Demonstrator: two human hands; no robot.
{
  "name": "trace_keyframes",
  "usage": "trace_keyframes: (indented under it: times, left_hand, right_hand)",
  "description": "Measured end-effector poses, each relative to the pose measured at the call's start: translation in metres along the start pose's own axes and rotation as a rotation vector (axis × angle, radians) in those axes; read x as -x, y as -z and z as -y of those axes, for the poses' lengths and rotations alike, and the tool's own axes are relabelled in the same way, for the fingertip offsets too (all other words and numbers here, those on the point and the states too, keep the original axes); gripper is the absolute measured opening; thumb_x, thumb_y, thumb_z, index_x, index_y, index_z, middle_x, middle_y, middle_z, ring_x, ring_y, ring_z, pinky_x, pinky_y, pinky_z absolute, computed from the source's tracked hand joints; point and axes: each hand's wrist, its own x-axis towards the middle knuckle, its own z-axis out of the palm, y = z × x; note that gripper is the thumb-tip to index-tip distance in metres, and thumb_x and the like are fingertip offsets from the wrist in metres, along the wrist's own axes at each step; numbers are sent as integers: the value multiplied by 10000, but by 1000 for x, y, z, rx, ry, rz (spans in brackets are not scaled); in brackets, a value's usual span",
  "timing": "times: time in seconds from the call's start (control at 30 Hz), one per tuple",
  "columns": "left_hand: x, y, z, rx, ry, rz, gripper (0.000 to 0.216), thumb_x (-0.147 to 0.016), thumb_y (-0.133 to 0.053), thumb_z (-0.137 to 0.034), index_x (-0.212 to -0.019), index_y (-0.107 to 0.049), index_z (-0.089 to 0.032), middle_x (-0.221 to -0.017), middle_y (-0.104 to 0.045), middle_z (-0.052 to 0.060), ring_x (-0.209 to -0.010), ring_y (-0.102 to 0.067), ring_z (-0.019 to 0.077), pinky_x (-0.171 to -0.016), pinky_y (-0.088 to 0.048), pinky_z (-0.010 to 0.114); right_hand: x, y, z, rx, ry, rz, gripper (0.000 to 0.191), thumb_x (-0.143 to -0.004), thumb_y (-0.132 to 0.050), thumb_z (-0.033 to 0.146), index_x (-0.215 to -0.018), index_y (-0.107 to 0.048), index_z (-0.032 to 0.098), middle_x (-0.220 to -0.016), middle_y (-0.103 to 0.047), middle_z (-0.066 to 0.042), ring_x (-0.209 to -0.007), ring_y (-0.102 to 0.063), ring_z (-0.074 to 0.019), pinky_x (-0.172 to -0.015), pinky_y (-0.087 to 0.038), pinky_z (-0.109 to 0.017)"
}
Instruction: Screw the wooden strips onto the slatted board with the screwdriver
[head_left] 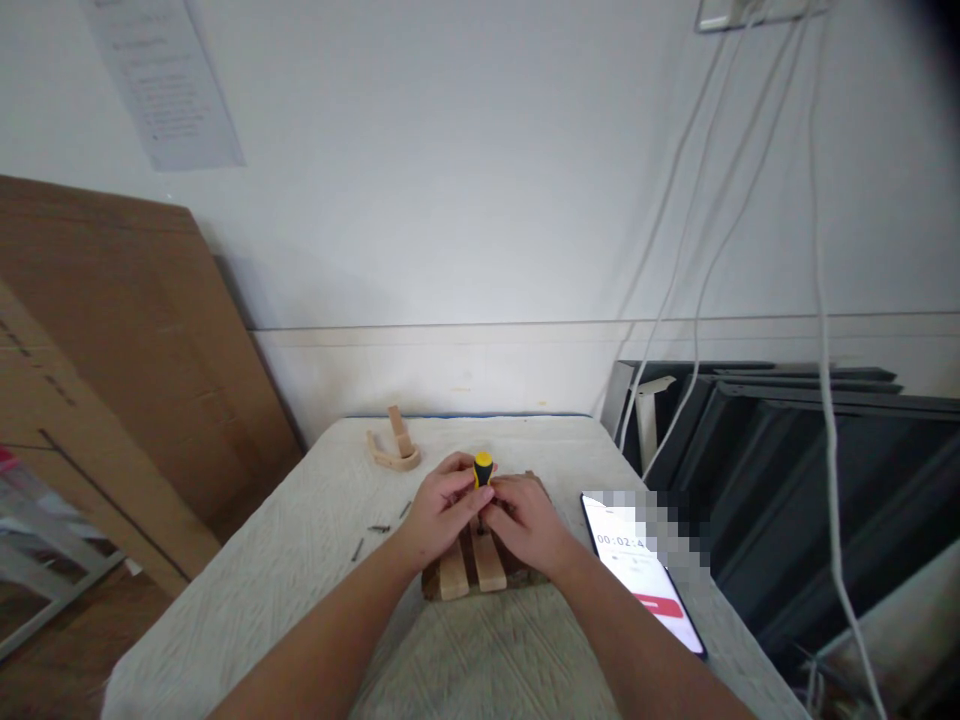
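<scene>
A short screwdriver (483, 466) with a yellow and black handle stands upright over the pale wooden strips. My left hand (441, 510) is closed, its thumb and fingertips on the handle from the left. From the other side my right hand (528, 516) pinches the lower part of the same tool. The tip points down at the right wooden strip (490, 565); where it meets the wood is partly hidden by my fingers. Beside it lies the left wooden strip (453, 572). Both strips rest on a dark brown wooden board (430, 584), largely covered by my hands.
Several screws, among them one dark screw (380, 528), lie left of the board. A curved wooden piece (396, 460) sits at the back left of the cloth-covered table (300, 580). A lit phone (637, 580) lies on the right. Cables (823, 370) hang beyond the table.
</scene>
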Motion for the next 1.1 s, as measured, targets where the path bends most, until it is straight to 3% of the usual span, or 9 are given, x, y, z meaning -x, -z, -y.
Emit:
trace_keyframes:
  times: [0.17,0.27,0.37,0.5,0.7,0.83,0.93,1.1]
  left_hand:
    - [1,-1,-2,-34,9,-14,304,-916,-469,-363,-790,-643,-147,-893,-558,66,-890,-538,178,-842,-443,310]
    - [3,-3,4,12,93,-104,264,-874,-532,-383,-917,-635,-144,-838,-582,53,-780,-547,158,-715,-464,273]
    - [5,-5,9,71,175,-200,364,-769,-661,-398,-1018,-614,-137,-810,-603,40,-667,-533,130,-586,-441,231]
    - [4,-2,10,23,177,-219,262,-744,-685,-366,-871,-647,-140,-750,-613,26,-631,-528,118,-566,-428,219]
    - [3,1,2,29,92,-99,244,-886,-496,-328,-822,-655,-155,-831,-648,52,-789,-591,159,-743,-471,274]
    - [4,-4,7,26,150,-177,234,-788,-644,-378,-834,-626,-150,-803,-628,46,-728,-575,156,-651,-476,258]
    - [4,-5,11,6,179,-176,234,-794,-645,-381,-839,-629,-152,-765,-616,38,-698,-564,150,-631,-473,259]
    - [3,0,5,8,33,-81,231,-887,-527,-348,-835,-646,-156,-994,-584,86,-935,-567,186,-833,-467,313]
  right_hand:
    - [-1,-2,-4,-44,-34,21,232,-843,-482,229,-654,-609,185,-650,-638,-9,-629,-579,-142,-610,-375,-246]
    - [-1,-3,-7,-12,-72,35,210,-825,-517,231,-641,-603,180,-635,-638,-8,-613,-569,-139,-603,-358,-248]
    - [-1,-4,-8,17,-100,38,248,-833,-525,253,-601,-569,180,-596,-615,-1,-582,-550,-134,-579,-332,-249]
    - [0,-3,-7,-12,-90,51,261,-858,-507,274,-623,-571,182,-610,-612,-3,-588,-553,-136,-576,-332,-250]
    - [-1,-3,-5,-54,-53,32,206,-855,-512,247,-671,-578,183,-625,-603,0,-596,-550,-133,-584,-343,-248]
    - [-3,-6,-5,-43,-76,44,164,-822,-538,221,-671,-591,186,-635,-625,-1,-617,-567,-138,-608,-361,-250]
    - [-3,-7,-4,-1,-132,25,105,-776,-585,229,-683,-583,181,-645,-621,-6,-599,-553,-140,-574,-353,-248]
    - [-2,-4,-4,-103,-64,43,167,-850,-488,243,-728,-587,185,-673,-631,-14,-629,-568,-142,-586,-376,-249]
